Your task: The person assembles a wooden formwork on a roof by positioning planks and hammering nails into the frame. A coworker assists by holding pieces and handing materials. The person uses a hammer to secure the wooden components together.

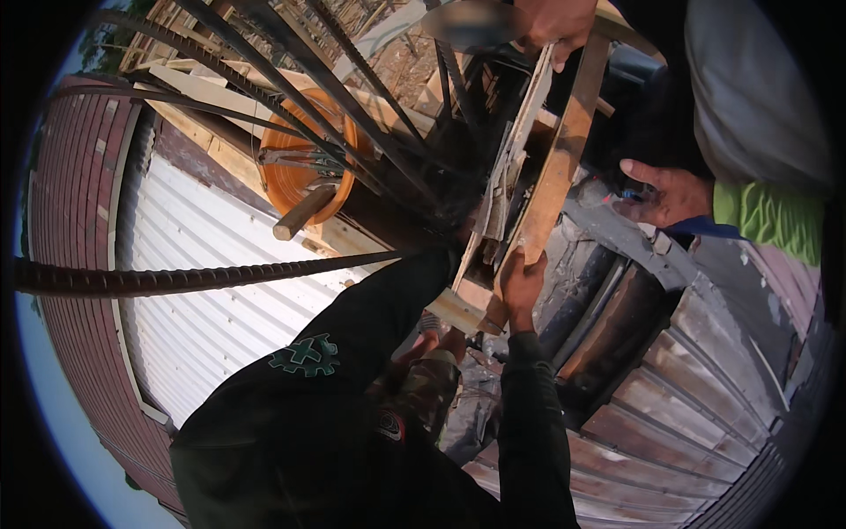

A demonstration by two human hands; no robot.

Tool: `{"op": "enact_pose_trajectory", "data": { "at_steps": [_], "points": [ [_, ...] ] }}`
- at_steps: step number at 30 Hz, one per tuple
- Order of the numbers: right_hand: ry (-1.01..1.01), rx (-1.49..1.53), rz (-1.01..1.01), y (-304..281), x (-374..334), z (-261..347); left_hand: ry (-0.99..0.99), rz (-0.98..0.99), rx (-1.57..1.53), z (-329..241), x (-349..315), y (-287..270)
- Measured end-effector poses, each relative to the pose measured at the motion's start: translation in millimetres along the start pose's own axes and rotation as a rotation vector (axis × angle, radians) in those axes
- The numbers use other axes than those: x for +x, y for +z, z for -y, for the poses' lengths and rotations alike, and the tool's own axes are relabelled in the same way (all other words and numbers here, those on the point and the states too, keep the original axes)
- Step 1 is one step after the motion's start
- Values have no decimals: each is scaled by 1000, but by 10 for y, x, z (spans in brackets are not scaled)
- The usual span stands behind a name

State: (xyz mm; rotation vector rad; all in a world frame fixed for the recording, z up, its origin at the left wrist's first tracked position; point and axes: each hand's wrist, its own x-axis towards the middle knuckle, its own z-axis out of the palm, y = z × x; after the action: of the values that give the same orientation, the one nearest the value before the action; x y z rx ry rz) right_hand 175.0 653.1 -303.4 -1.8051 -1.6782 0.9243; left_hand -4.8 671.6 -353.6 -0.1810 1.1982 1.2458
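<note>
My right hand (523,286) is closed round the near end of a long wooden board (564,159), its dark sleeve coming up from below. Beside that board runs a rough, splintered plank (527,123), with a narrow dark gap between the two. My left sleeve (379,300) reaches up to the plank's left side; the left hand is lost in shadow there, so its fingers do not show. At the far end, another person's hand (560,31) holds the plank. That person's other hand (665,194), below a bright green cuff, is right of the board.
Several ribbed steel bars (291,106) rise at the upper left; another bar (211,278) juts out leftward. Behind them, an orange bucket (348,141) holds tools, including a wooden handle (304,212). White corrugated sheeting (203,256) and brown roofing (670,397) flank me. Someone's camouflage sleeve (432,383) is below.
</note>
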Motion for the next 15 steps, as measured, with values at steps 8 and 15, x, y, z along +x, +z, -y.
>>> {"op": "enact_pose_trajectory", "data": {
  "at_steps": [8,15],
  "points": [
    [-105,594,51,-831,114,1331,144,90,218,-71,-808,-95],
    [-6,604,9,-725,-863,674,565,-242,741,-848,-3188,-927]
  ]
}}
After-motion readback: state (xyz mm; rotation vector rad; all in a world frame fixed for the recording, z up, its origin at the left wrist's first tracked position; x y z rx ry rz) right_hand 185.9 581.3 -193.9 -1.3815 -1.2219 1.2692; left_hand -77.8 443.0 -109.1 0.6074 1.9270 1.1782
